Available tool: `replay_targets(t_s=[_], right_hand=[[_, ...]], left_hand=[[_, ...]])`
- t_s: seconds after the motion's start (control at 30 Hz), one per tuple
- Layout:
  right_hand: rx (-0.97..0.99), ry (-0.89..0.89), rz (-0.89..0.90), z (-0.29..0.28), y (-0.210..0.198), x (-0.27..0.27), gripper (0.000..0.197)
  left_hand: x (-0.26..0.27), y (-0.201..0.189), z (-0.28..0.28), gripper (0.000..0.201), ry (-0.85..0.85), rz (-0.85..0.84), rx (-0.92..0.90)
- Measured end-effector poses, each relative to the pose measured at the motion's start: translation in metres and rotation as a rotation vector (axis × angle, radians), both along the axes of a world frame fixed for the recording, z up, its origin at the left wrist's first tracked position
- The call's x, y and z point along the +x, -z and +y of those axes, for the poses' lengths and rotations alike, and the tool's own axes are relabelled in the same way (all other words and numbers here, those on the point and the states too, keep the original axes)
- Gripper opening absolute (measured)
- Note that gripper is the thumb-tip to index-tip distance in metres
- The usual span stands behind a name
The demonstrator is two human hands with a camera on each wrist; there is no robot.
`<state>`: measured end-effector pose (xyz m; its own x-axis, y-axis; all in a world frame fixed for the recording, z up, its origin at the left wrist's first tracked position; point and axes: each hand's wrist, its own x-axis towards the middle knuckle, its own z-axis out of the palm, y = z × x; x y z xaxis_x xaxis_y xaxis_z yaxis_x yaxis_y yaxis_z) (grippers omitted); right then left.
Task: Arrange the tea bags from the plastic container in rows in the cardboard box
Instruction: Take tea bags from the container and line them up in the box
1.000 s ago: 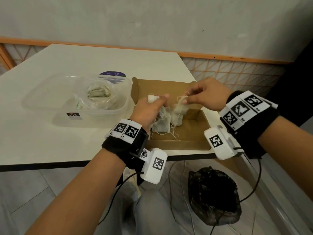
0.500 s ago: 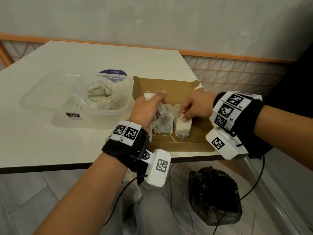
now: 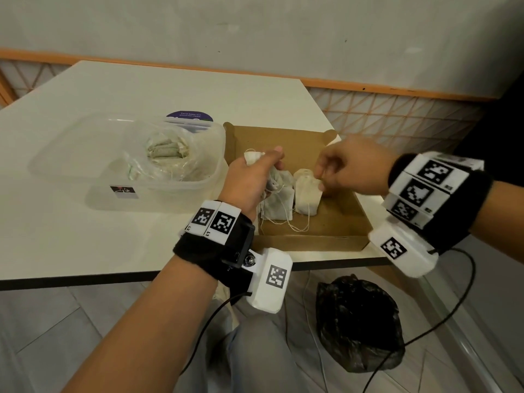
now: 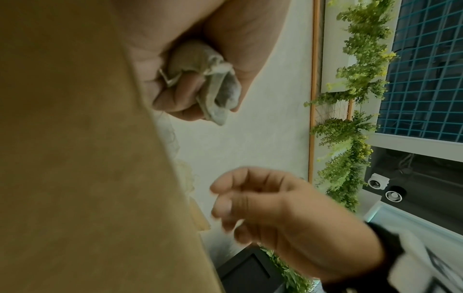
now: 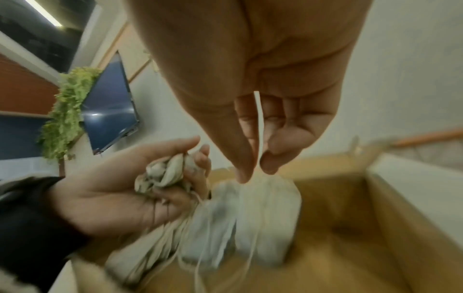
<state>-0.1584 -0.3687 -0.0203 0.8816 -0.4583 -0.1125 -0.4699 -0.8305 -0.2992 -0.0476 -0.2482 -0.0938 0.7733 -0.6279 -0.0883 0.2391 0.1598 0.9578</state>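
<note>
Left hand (image 3: 256,177) has a tight grip on a bunch of tea bags (image 3: 276,199) over the cardboard box (image 3: 344,222), right hand (image 3: 351,168) pinches one bag's string, so I'd lay it flat beside the bunch without tangling.

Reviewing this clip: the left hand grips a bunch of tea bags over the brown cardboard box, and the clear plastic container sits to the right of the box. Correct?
Not quite. The left hand does grip a bunch of tea bags over the brown cardboard box, but the clear plastic container sits to the left of the box, not the right. The head view shows it.
</note>
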Motion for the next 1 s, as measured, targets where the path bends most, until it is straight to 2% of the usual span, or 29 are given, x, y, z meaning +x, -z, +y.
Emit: replay_targets(t_s=[0.1, 0.23, 0.37, 0.53, 0.6, 0.7, 0.77, 0.9, 0.97, 1.0], right_hand=[[0.1, -0.025, 0.11, 0.004, 0.019, -0.02, 0.012], [-0.106, -0.211, 0.056, 0.005, 0.046, -0.036, 0.026], [-0.163, -0.331, 0.001, 0.005, 0.059, -0.038, 0.029], [-0.226, -0.402, 0.032, 0.001, 0.057, -0.038, 0.032], [-0.197, -0.365, -0.049, 0.0, 0.053, -0.038, 0.029], [-0.096, -0.186, -0.209, -0.004, 0.042, -0.038, 0.02], [0.006, -0.196, -0.156, -0.001, 0.039, -0.038, 0.019], [0.047, -0.285, 0.156, 0.009, 0.044, -0.03, 0.026], [0.06, -0.245, 0.149, 0.008, 0.038, -0.024, 0.024], [0.135, -0.195, 0.069, 0.007, 0.033, -0.021, 0.021]], left_hand=[[-0.001, -0.001, 0.001, 0.02, 0.005, 0.003, -0.005], [-0.001, -0.001, 0.001, 0.021, -0.01, 0.003, 0.01], [-0.002, 0.0, 0.001, 0.02, -0.004, -0.005, 0.01], [-0.001, -0.001, 0.001, 0.021, 0.002, 0.002, 0.01], [0.0, 0.0, 0.001, 0.021, 0.006, 0.0, 0.012], [0.0, 0.001, 0.001, 0.02, 0.005, 0.005, -0.002], [0.001, 0.001, 0.001, 0.02, 0.001, 0.005, -0.007], [0.0, -0.001, 0.002, 0.022, 0.017, 0.039, -0.026], [0.001, -0.004, 0.003, 0.023, 0.046, 0.123, -0.055], [0.002, -0.006, 0.004, 0.025, 0.065, 0.177, -0.068]])
